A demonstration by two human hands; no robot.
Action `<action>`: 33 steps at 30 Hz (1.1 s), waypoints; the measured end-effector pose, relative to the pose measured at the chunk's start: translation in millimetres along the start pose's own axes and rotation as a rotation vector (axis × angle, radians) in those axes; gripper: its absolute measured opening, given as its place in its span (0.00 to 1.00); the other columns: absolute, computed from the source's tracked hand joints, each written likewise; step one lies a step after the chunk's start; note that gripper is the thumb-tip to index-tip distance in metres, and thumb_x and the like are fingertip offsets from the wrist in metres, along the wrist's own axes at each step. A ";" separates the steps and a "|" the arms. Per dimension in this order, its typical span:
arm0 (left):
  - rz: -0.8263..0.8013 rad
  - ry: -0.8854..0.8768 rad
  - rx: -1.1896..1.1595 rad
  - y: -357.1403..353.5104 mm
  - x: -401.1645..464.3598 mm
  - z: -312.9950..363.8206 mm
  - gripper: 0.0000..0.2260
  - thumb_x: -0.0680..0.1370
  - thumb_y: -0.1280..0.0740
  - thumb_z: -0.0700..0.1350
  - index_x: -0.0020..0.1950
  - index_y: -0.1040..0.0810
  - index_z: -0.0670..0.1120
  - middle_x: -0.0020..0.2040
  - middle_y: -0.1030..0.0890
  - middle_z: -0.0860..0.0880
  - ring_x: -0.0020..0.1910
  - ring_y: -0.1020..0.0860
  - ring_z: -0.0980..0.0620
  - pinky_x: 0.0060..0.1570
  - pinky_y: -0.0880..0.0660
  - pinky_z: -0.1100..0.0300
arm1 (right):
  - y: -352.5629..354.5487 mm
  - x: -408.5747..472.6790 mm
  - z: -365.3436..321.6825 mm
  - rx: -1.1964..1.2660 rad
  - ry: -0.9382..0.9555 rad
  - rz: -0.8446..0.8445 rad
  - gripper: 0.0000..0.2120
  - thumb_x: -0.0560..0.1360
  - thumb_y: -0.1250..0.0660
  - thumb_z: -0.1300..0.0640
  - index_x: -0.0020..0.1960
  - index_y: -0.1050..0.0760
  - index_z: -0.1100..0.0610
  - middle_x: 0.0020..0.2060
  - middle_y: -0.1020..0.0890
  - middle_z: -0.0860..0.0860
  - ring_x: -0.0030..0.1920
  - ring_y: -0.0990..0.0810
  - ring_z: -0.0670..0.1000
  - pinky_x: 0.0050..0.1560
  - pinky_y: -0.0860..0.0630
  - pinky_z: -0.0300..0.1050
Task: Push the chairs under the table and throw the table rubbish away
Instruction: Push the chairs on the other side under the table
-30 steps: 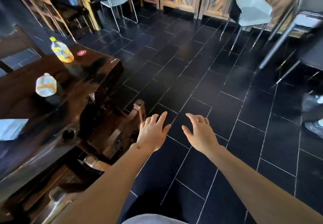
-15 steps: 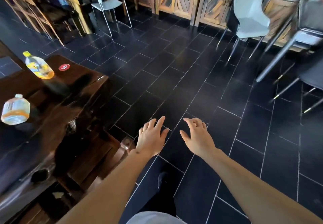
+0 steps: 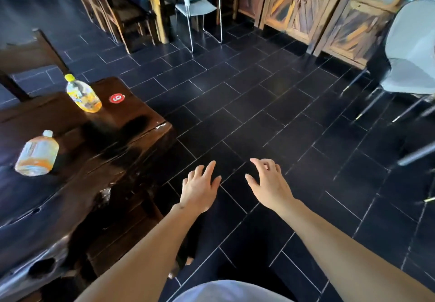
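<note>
Holding nothing, our left hand [image 3: 200,189] and right hand [image 3: 270,184] hover loose-fingered over the floor. Left of them, on the dark surface [image 3: 70,172], stand two bottles: the yellow-capped bottle [image 3: 82,94] farther, the white-capped bottle [image 3: 37,154] nearer. Both look light, slick plastic; we judge gripping mid-body safest.

Two bottles [image 3: 83,96] [image 3: 37,154] on one table [image 3: 70,184], one red sticker [image 3: 116,98], two grey chairs [image 3: 200,0] [image 3: 410,49], two hands [image 3: 200,189] [image 3: 270,184].
</note>
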State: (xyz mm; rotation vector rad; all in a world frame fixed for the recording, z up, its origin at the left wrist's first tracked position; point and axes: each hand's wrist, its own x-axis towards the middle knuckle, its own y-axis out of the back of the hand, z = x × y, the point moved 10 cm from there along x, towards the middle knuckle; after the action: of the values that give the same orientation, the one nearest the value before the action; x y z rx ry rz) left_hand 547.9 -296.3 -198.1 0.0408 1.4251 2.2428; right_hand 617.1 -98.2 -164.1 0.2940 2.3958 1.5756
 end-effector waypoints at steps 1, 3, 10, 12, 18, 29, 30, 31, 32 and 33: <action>0.005 0.018 -0.004 2.4 12.6 -2.5 0.26 0.83 0.48 0.61 0.80 0.48 0.57 0.75 0.35 0.49 0.72 0.35 0.44 0.71 0.37 0.46 | -0.8 17.6 -2.1 0.001 0.019 -0.007 0.26 0.81 0.39 0.43 0.76 0.38 0.48 0.69 0.33 0.50 0.68 0.34 0.54 0.55 0.21 0.50; 0.017 0.052 -0.014 7.1 39.8 -5.8 0.26 0.83 0.48 0.61 0.80 0.49 0.57 0.75 0.35 0.49 0.72 0.34 0.44 0.71 0.36 0.46 | -3.3 53.9 -5.8 -0.001 0.056 -0.026 0.26 0.81 0.40 0.42 0.76 0.38 0.47 0.70 0.34 0.49 0.68 0.34 0.53 0.53 0.21 0.49; 0.091 0.151 -0.035 31.4 160.9 3.6 0.27 0.83 0.48 0.61 0.80 0.48 0.57 0.75 0.35 0.47 0.70 0.32 0.43 0.69 0.33 0.45 | -1.4 195.0 -13.8 -0.034 0.229 -0.101 0.26 0.81 0.40 0.42 0.76 0.39 0.47 0.69 0.34 0.50 0.68 0.34 0.52 0.52 0.22 0.45; 0.121 0.192 -0.071 43.9 199.0 9.5 0.26 0.83 0.47 0.61 0.80 0.48 0.57 0.75 0.34 0.47 0.70 0.31 0.43 0.68 0.31 0.45 | 6.7 242.2 -12.1 -0.031 0.263 -0.118 0.26 0.81 0.40 0.43 0.76 0.40 0.46 0.70 0.34 0.49 0.68 0.34 0.52 0.51 0.23 0.44; 0.213 0.356 -0.228 77.1 297.5 9.7 0.25 0.83 0.45 0.60 0.79 0.45 0.58 0.73 0.32 0.47 0.68 0.30 0.44 0.63 0.28 0.48 | 19.9 368.4 -7.2 -0.030 0.354 -0.205 0.26 0.81 0.40 0.42 0.77 0.40 0.46 0.70 0.34 0.51 0.69 0.35 0.53 0.54 0.21 0.47; 0.291 0.481 -0.192 133.6 457.4 -53.6 0.24 0.83 0.45 0.59 0.79 0.43 0.58 0.70 0.30 0.48 0.64 0.29 0.42 0.62 0.28 0.44 | 8.4 580.6 -97.1 -0.077 0.555 -0.297 0.26 0.81 0.41 0.43 0.77 0.40 0.47 0.71 0.34 0.51 0.68 0.34 0.54 0.58 0.24 0.50; 0.292 0.488 -0.203 138.5 474.9 -64.1 0.24 0.83 0.45 0.59 0.79 0.44 0.59 0.70 0.30 0.48 0.64 0.29 0.43 0.62 0.28 0.45 | 4.0 603.0 -109.7 -0.099 0.576 -0.309 0.26 0.81 0.41 0.42 0.77 0.41 0.47 0.71 0.35 0.52 0.69 0.35 0.54 0.59 0.24 0.51; 0.287 0.493 -0.212 143.8 493.9 -75.6 0.25 0.83 0.45 0.59 0.79 0.44 0.59 0.70 0.31 0.49 0.65 0.29 0.43 0.63 0.28 0.45 | 0.8 627.0 -123.0 -0.124 0.591 -0.319 0.27 0.81 0.41 0.42 0.77 0.41 0.47 0.72 0.35 0.52 0.69 0.35 0.54 0.60 0.24 0.52; 0.277 0.497 -0.225 150.3 514.2 -87.0 0.25 0.83 0.45 0.59 0.79 0.45 0.59 0.71 0.31 0.49 0.65 0.30 0.44 0.63 0.28 0.46 | -1.3 652.4 -137.0 -0.147 0.601 -0.326 0.27 0.81 0.41 0.42 0.77 0.41 0.48 0.72 0.36 0.52 0.70 0.36 0.54 0.60 0.24 0.54; 0.272 0.504 -0.243 157.9 535.0 -99.6 0.24 0.83 0.45 0.59 0.79 0.45 0.59 0.71 0.31 0.49 0.65 0.30 0.44 0.63 0.28 0.46 | -2.8 678.1 -152.0 -0.163 0.610 -0.329 0.27 0.81 0.41 0.42 0.77 0.41 0.48 0.73 0.36 0.52 0.70 0.36 0.54 0.60 0.24 0.54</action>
State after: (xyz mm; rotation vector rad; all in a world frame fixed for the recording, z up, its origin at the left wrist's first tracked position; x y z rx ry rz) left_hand -12.3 -216.3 -228.3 -0.4682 1.4374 2.7741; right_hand -73.6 -23.2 -179.1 -0.6718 2.5105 1.8683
